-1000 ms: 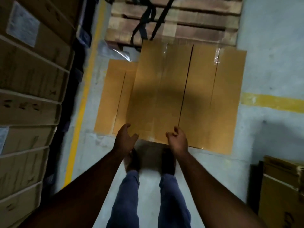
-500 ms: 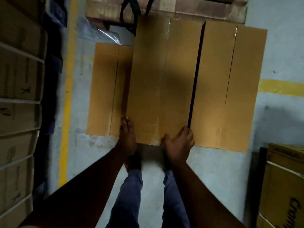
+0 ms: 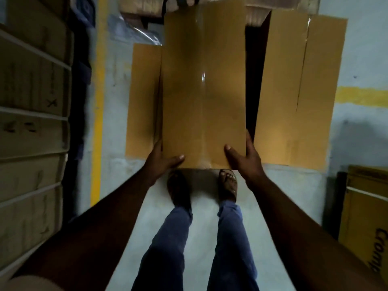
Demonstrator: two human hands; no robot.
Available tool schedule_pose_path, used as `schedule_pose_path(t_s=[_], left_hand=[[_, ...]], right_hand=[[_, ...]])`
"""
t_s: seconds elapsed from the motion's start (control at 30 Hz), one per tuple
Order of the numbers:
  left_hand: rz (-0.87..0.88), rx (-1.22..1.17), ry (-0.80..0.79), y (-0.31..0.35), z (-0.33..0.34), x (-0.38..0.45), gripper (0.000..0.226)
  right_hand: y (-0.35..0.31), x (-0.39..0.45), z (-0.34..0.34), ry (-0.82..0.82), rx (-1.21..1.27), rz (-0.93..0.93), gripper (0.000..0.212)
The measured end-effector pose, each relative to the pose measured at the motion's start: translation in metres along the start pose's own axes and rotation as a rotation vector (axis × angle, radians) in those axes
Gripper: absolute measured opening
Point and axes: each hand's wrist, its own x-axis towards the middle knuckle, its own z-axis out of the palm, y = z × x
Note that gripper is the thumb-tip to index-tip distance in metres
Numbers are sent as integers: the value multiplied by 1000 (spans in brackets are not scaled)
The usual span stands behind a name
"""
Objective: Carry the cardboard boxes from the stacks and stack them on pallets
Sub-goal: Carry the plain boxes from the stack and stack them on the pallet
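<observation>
Both hands, left hand (image 3: 162, 159) & right hand (image 3: 244, 157), gripped the box (image 3: 203, 89) near its bottom corners, thumbs on top, other fingers hidden underneath; glossy tape there could've let it slip.

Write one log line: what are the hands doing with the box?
left hand: grips cardboard box near-left corner | right hand: grips near-right corner | box: lifted above floor boxes

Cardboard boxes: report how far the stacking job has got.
Done: nothing visibly stacked; the pallet shows only at the top edge. In hand: left hand and right hand hold the middle box by its near corners. Left: the flanking boxes and the left stack.
</observation>
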Motion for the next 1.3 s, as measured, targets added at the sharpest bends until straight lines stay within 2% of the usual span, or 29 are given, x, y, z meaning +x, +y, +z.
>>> schedule_pose_path(t_s=[0.17, 0.3, 0.37, 0.53, 0.67, 0.77, 0.9, 1.07, 1.23, 1.3], left_hand=[[-40, -8, 92, 5, 5, -86, 117], [9, 19, 35, 8, 9, -175, 127], [60, 10, 1, 9, 20, -231, 122], [236, -51, 39, -13, 79, -343, 110], [357, -82, -4, -45, 150, -427, 89], [399, -92, -51, -74, 202, -483, 92], [479, -80, -122, -102, 259, -555, 78], [585, -14, -231, -129, 314, -630, 84], [627, 17, -293, -170, 368, -691, 106], [633, 31, -304, -196, 384, -711, 101]], right_hand=[[-12, -82, -29, -32, -55, -89, 87], [-12, -169, -59, -57, -34, -137, 85], [-11, -223, -82, -51, 1, -171, 81], [12, -337, -143, 36, 57, -276, 77], [61, -417, -209, 70, 50, -369, 77], [98, -477, -265, 110, 41, -420, 73], [147, -554, -324, 205, 85, -448, 74], [210, -644, -377, 281, 214, -442, 78], [290, -725, -402, 398, 344, -384, 79], [324, -756, -406, 426, 361, -349, 81]])
